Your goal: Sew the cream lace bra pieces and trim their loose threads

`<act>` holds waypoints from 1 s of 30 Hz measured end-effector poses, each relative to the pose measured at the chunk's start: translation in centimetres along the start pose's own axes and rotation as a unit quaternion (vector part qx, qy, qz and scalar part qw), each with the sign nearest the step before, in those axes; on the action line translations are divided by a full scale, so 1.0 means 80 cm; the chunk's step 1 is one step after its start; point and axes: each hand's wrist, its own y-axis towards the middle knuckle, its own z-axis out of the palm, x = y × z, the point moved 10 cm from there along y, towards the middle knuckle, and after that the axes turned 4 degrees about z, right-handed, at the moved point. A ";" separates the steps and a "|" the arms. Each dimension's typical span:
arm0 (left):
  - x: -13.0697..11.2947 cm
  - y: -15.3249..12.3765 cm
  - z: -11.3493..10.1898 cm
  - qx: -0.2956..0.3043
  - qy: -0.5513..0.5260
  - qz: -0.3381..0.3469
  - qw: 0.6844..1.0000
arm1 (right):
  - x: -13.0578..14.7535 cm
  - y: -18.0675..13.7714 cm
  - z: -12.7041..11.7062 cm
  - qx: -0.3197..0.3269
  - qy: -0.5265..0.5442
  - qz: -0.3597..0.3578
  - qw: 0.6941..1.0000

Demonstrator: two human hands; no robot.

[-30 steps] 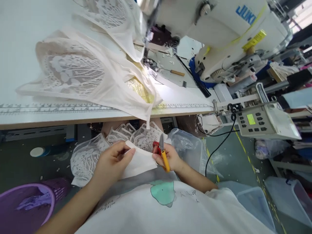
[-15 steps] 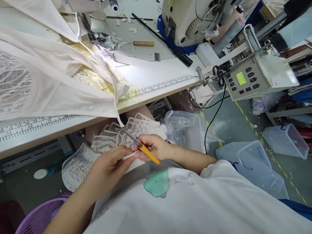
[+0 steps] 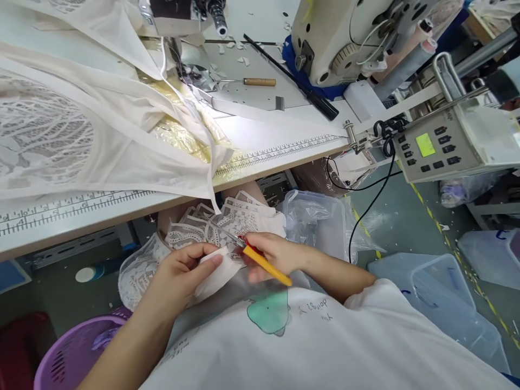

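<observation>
My left hand (image 3: pixel 176 279) pinches the edge of a white fabric piece (image 3: pixel 217 277) between thumb and fingers, low over my lap. Close to its right, my right hand (image 3: pixel 280 253) is closed around a pair of scissors (image 3: pixel 268 266) with orange and red handles. Their metal blades point up and left, past the fabric's edge. Beneath both hands, several white lace pieces (image 3: pixel 189 234) lie fanned across my lap. Part of the fabric is hidden behind my left fingers.
White lace garments (image 3: pixel 134 154) cover the table's left side, a strap hanging over the edge. A sewing machine (image 3: pixel 325 38), a wooden-handled tool (image 3: pixel 260 82) and a control box (image 3: pixel 442 143) stand or lie beyond. Clear plastic bins (image 3: pixel 426 292) and a purple basket (image 3: pixel 65 357) surround me.
My hands have drawn apart; the right, with the scissors, has moved right and slightly down. More of the white fabric now shows by my left fingers. The whole view has shifted a little.
</observation>
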 end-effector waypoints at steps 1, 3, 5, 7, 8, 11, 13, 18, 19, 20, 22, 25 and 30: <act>0.000 0.000 -0.001 -0.003 -0.007 0.001 1.000 | 0.000 -0.004 0.001 0.026 -0.034 -0.014 0.999; 0.000 0.000 -0.001 -0.005 -0.022 0.003 1.000 | -0.003 -0.014 0.004 0.077 -0.082 -0.028 0.993; -0.001 0.000 -0.001 -0.010 -0.036 0.005 0.999 | -0.007 -0.022 0.010 0.112 -0.111 -0.024 0.987; -0.003 -0.001 0.001 -0.011 -0.042 0.008 0.999 | -0.008 -0.028 0.013 0.120 -0.138 -0.017 0.983; -0.005 -0.001 0.003 -0.011 -0.042 0.010 0.999 | -0.007 -0.029 0.013 0.116 -0.152 -0.013 0.981; -0.010 -0.004 0.005 -0.019 -0.043 0.010 0.999 | -0.004 -0.029 0.012 0.094 -0.200 0.008 0.975; -0.011 -0.007 0.005 -0.029 -0.044 0.003 0.999 | -0.004 -0.027 0.009 0.082 -0.228 0.025 0.970; -0.010 -0.008 0.004 -0.044 -0.063 -0.004 0.997 | -0.005 -0.025 0.007 0.079 -0.276 0.054 0.957; -0.010 -0.007 0.004 -0.046 -0.070 -0.001 0.996 | -0.005 -0.025 0.007 0.083 -0.281 0.058 0.954; -0.010 -0.007 0.003 -0.050 -0.076 0.001 0.996 | -0.006 -0.024 0.008 0.088 -0.286 0.063 0.952; -0.010 -0.007 0.003 -0.057 -0.085 0.001 0.995 | -0.007 -0.024 0.009 0.099 -0.291 0.077 0.949; -0.007 -0.007 0.000 -0.070 -0.091 -0.006 0.993 | -0.012 -0.023 0.009 0.104 -0.283 0.103 0.948; 0.001 0.000 0.003 -0.030 -0.069 -0.008 0.997 | -0.028 -0.021 0.005 0.065 -0.222 0.139 0.963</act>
